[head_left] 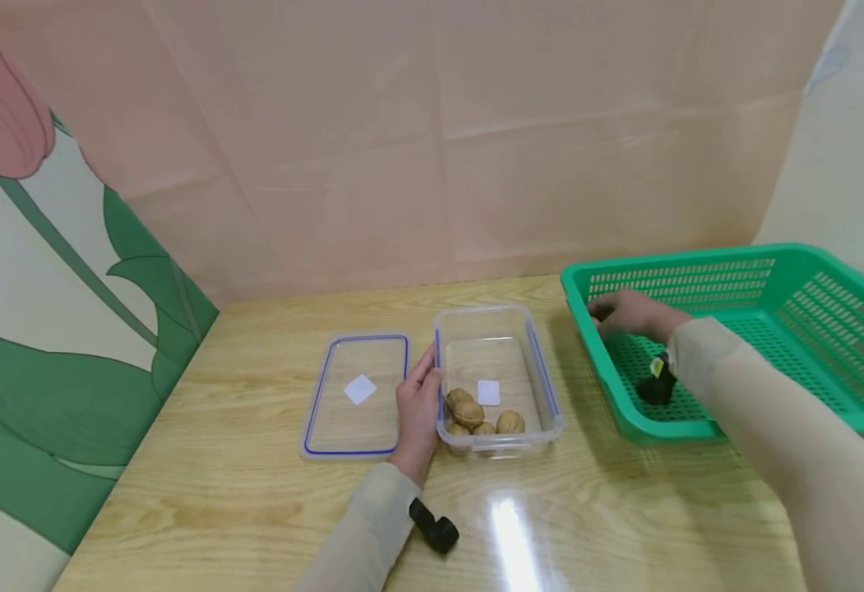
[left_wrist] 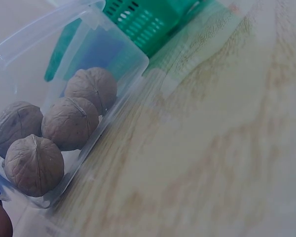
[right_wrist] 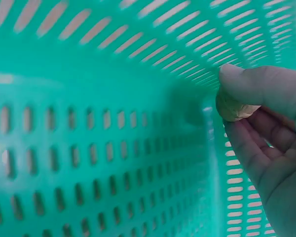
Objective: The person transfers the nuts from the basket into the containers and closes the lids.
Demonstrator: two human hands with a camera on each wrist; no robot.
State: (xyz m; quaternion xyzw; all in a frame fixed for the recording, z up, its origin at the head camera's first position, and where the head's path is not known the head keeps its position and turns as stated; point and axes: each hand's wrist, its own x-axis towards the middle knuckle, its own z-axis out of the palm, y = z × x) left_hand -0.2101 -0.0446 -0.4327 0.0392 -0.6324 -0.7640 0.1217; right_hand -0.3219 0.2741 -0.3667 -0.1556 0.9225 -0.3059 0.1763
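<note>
In the right wrist view my right hand [right_wrist: 281, 138] pinches a walnut [right_wrist: 234, 107] between thumb and fingers, inside the green basket [right_wrist: 89, 74]. The head view shows that right hand [head_left: 635, 315] near the basket's left wall, the walnut mostly hidden by it. My left hand [head_left: 418, 407] rests against the left side of a clear plastic container [head_left: 544, 374], its fingers stretched along the wall. Several walnuts [head_left: 467, 411] lie at the container's near end; the left wrist view shows these walnuts [left_wrist: 71, 123] through the clear wall.
A clear lid [head_left: 356, 452] with a blue seal lies flat left of the container. White squares show on the lid and on the container's floor. The green basket [head_left: 794, 418] stands at the right of the wooden table [head_left: 239, 427]. Pinkish sheeting [head_left: 343, 164] covers the wall behind.
</note>
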